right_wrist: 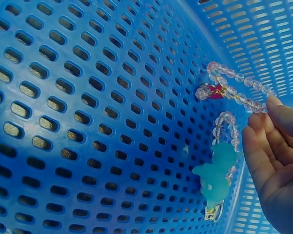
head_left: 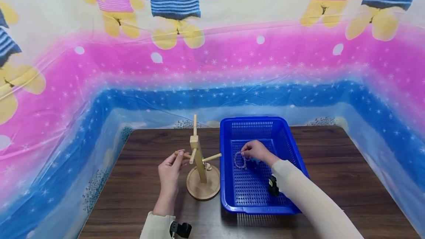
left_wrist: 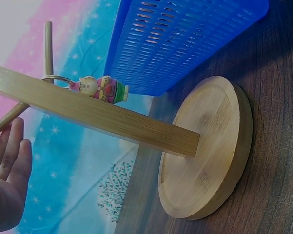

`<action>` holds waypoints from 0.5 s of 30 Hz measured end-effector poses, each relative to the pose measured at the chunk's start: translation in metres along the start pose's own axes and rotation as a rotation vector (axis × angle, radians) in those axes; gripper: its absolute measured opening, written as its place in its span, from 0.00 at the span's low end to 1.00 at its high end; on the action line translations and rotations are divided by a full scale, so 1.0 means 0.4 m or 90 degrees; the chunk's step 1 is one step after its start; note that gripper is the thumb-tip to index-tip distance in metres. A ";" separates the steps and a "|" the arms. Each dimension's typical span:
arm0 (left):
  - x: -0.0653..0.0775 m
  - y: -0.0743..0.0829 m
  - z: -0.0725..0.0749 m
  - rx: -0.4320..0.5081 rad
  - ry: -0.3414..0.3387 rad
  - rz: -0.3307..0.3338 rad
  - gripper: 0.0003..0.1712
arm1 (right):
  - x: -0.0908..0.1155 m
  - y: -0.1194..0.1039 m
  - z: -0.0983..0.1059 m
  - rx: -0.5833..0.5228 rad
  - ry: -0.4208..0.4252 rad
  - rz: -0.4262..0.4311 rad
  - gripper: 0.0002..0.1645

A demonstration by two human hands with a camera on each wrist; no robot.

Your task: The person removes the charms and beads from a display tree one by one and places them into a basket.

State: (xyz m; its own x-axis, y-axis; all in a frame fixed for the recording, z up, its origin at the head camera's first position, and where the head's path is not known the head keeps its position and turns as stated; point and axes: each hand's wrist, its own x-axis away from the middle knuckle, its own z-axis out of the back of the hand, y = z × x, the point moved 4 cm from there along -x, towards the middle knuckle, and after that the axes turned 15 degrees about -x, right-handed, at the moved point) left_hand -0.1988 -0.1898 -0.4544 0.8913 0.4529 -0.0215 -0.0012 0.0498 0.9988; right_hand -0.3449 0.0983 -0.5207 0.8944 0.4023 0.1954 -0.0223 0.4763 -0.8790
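Observation:
In the head view my left hand [head_left: 169, 170] pinches the end of a peg [head_left: 187, 156] on a wooden stand [head_left: 200, 163] with a round base. A small figure keychain [left_wrist: 101, 89] in pink and green hangs by its ring from another peg. Inside the blue basket [head_left: 227, 180], my right hand [head_left: 258, 150] pinches a bracelet of clear pinkish beads [right_wrist: 241, 100], which hangs as a loop with a small red charm on it. Just below, in the right wrist view, lies a teal figure keychain [right_wrist: 218, 170] with a beaded strand and a metal clasp.
The basket stands just right of the stand on a dark wooden table [head_left: 139, 183]. A printed cloth [head_left: 212, 62] with bears rises behind and at both sides. Further pegs stick out from the stand's post near the basket's left rim.

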 end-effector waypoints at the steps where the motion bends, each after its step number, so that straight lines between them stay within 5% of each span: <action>1: 0.000 0.000 0.000 0.000 0.000 0.000 0.16 | -0.001 0.001 -0.001 0.001 0.003 -0.001 0.09; 15: -0.002 -0.002 0.000 0.004 0.004 0.002 0.18 | -0.015 0.010 -0.006 0.001 0.029 -0.018 0.09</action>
State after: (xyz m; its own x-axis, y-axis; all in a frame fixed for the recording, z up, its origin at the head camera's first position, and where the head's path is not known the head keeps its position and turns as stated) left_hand -0.1995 -0.1903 -0.4554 0.8883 0.4588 -0.0189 -0.0007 0.0425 0.9991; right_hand -0.3494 0.0959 -0.5266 0.9143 0.3523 0.1998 0.0025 0.4884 -0.8726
